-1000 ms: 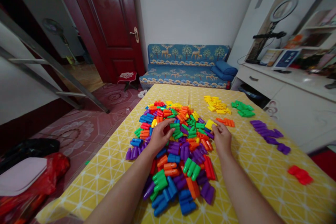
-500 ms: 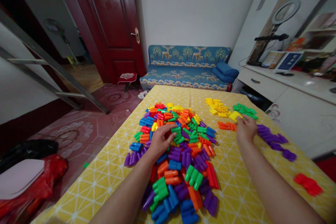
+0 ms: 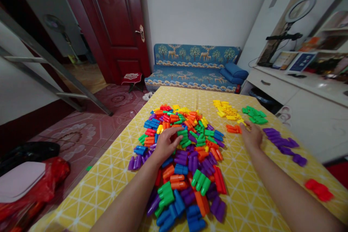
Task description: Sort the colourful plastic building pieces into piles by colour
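On the yellow-patterned table lies a big mixed heap of plastic building blocks shaped like joined tubes. My left hand rests over the middle of the heap, thumb and forefinger curled at the edge of a green block. Farther right, my right hand pinches a yellow block, partly hidden by the fingers. That block is at the near end of a yellow group. Just left of the right fingertips lie orange blocks.
Green blocks lie beyond my right hand, purple blocks to its right, and red blocks near the table's right edge. A blue sofa stands behind the table. A white cabinet is at the right.
My right hand has shifted slightly left and lower, bringing the yellow block against the yellow group's near end. My left hand stays at the green block.
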Demonstrator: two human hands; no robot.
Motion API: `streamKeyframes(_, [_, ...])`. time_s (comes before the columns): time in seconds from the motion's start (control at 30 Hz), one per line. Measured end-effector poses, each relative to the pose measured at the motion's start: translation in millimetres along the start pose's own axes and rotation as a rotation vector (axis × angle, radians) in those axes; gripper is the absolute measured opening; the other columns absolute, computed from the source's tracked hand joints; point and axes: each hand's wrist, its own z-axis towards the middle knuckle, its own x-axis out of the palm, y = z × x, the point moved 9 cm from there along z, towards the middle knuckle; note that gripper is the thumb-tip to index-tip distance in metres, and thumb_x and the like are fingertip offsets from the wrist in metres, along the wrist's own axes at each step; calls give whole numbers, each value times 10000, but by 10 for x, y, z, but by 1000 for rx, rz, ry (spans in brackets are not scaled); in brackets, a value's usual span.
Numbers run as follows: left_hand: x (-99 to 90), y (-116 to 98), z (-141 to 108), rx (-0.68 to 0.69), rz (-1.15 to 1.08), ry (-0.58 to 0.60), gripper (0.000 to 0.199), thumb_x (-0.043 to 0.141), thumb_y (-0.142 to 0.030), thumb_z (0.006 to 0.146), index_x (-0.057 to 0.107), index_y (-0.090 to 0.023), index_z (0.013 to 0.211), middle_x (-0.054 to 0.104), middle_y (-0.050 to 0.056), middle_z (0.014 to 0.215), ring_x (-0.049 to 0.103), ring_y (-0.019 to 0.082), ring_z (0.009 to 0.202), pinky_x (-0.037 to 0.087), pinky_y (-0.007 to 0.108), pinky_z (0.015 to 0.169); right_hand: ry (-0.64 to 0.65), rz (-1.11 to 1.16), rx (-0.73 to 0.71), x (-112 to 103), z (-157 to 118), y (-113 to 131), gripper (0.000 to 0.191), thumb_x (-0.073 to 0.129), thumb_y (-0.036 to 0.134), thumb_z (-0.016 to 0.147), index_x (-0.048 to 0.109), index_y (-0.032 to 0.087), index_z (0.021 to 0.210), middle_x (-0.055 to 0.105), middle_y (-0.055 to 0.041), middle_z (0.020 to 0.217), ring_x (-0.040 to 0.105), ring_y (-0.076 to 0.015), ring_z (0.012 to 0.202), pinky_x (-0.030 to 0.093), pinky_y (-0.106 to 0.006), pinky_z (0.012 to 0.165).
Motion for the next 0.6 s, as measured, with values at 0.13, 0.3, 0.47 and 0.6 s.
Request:
streamKeyframes(0.13, [-14,-19,4,-6,-4,9,279,622,-249,872,690,-224,1142,740,68,1098,681,239,1027,531,407,942,146,-193,-213,172,-228,407,429,623,514,792,731,225,1090,644,-119,1181,542,-292,1103,394,-473,974])
streamKeyframes(0.3, [-3,6,-4,1,-1,4,278,631,-243,865,689,-228,1137,739,60,1113,681,234,1034,530,409,953,311,-308,-255,319,-338,510,357,612,410,801,741,251,1094,670,-89,1146,538,-269,1053,420,-429,924])
streamKeyframes(0.47, [6,18,0,3,3,1,285,625,-271,872,689,-235,1147,742,59,1111,682,238,1039,538,406,938,244,-337,-219,115,-473,495,344,579,378,798,741,242,1070,681,-85,1123,555,-272,1016,429,-438,913])
streamKeyframes(0.6, [-7,-9,4,3,-9,10,276,612,-280,880,695,-236,1140,739,63,1121,681,239,1042,537,396,929,122,-144,-277,-197,-686,881,372,567,422,812,722,197,1065,670,-115,1165,561,-288,1101,406,-472,995])
